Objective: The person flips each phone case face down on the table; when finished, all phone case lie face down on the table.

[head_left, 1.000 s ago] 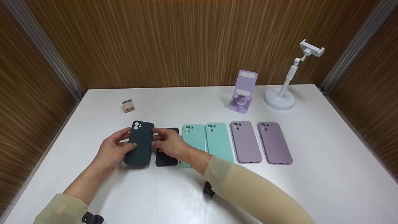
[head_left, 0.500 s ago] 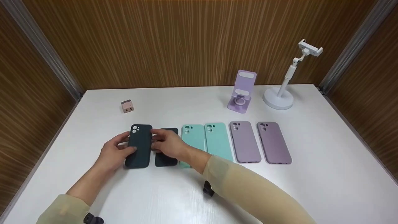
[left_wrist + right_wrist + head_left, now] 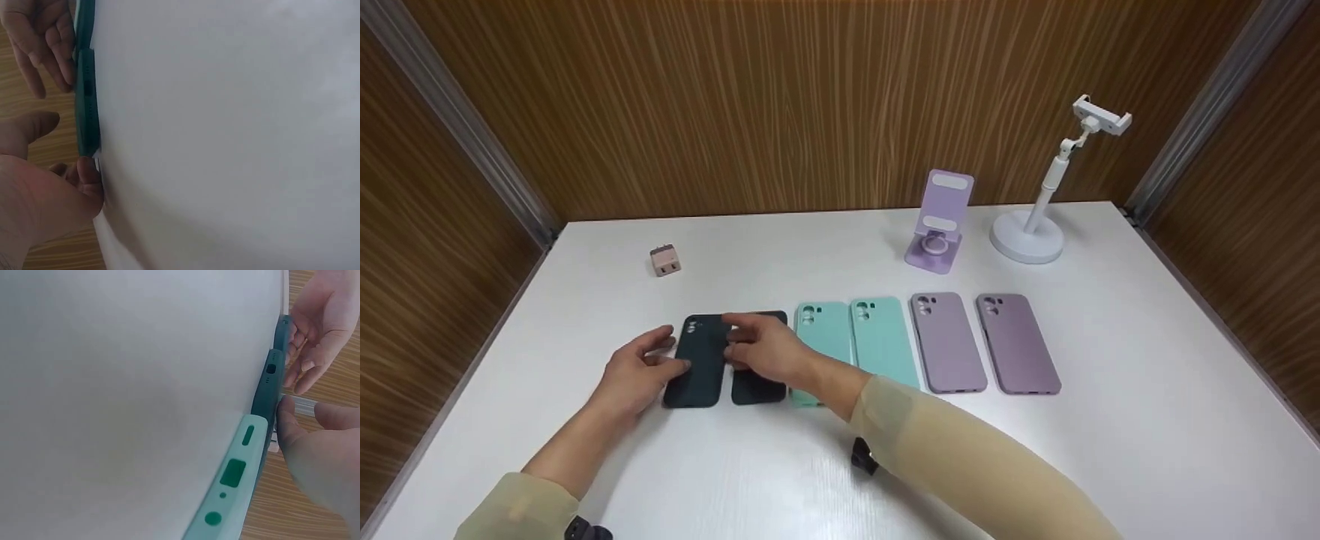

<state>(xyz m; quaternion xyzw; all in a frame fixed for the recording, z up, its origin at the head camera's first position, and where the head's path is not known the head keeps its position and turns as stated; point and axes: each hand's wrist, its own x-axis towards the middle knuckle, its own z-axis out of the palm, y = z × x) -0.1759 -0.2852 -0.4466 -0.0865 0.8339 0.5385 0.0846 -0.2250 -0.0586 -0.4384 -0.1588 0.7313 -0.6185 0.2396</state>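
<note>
A dark green phone case [image 3: 699, 367] lies flat, camera cutouts up, at the left end of a row of cases. My left hand [image 3: 634, 371] is at its left edge; in the left wrist view the thumb [image 3: 42, 125] stands off the case while the fingers rest low beside it. Over its upper right corner reaches my right hand [image 3: 772, 352], index finger extended and the others loosely bent. That hand partly covers a second dark green case [image 3: 757, 388]. Two mint cases [image 3: 819, 330] [image 3: 885, 337] follow to the right, the nearer one partly behind the forearm.
Two purple phone cases [image 3: 949, 345] [image 3: 1020, 345] continue the row. A pink charger plug [image 3: 665, 260] sits at the back left of the white table [image 3: 697, 480]. Behind the row stand a lilac phone stand [image 3: 945, 206] and a white phone holder [image 3: 1027, 238]. Wood-grain panels [image 3: 810, 105] enclose the table.
The left dark green case has come down from a tilted hold to lie flat, level with its neighbour. Both hands stay beside it, their grip eased off. The view has shifted slightly.
</note>
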